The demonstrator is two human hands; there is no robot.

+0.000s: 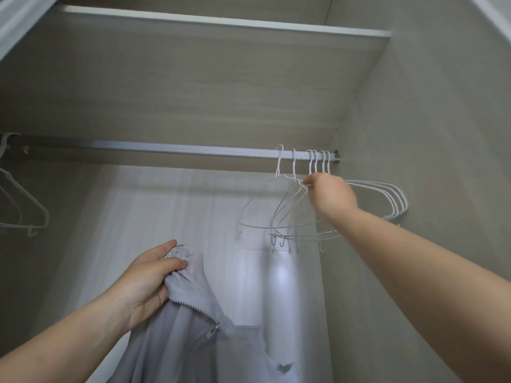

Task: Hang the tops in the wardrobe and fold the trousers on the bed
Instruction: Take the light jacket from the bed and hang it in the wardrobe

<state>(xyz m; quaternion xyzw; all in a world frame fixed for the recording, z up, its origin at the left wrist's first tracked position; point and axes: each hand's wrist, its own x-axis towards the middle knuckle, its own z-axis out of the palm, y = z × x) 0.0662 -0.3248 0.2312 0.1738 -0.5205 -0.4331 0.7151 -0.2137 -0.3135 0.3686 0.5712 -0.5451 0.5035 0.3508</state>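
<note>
Grey top: pale grey zip-up top (193, 327) hangs at 6 o'clock, bunched at its collar end so the zip falls open and the body drapes clear of the wardrobe floor.
Left hand: left hand (149, 277) grasps that bunched collar, fingers curled into the cloth, keeping the top lifted and ready for a hanger.
Right hand: right hand (329, 194) reaches to 2 o'clock and pinches the neck of a white wire hanger (290, 205), probably to lift one free.
Hangers: spare hangers (387, 200) crowd the right end of the rail (179, 150), leaving the middle free.
Far left: more hangers (25, 205) at 9 o'clock.
Shelf: shelf (221, 23) sits above at 12 o'clock.
Trousers: not in view.
</note>
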